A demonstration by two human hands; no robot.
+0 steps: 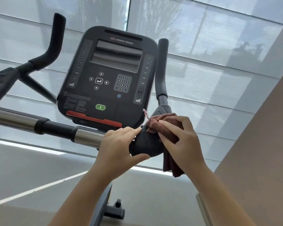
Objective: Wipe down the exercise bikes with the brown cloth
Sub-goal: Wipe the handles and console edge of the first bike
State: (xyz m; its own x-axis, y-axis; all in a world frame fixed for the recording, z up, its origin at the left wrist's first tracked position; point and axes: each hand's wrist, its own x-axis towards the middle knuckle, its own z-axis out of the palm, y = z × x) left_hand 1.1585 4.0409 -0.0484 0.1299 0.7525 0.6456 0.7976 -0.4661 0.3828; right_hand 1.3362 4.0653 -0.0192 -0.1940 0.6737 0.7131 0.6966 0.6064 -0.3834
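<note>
The left grip (119,144) curls around the bike's black bar (145,144); the right grip (181,141) pinches the cloth (163,119) against that bar, below the console (108,75).

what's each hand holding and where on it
The right hand holds the brown cloth by its bunched top, tail hanging. The left hand grips the handlebar where chrome meets black end.

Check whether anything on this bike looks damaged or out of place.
No damage shows. One oddity: a pinkish string sticks up from the brown cloth beside the console corner, like a loose thread or loop.
</note>
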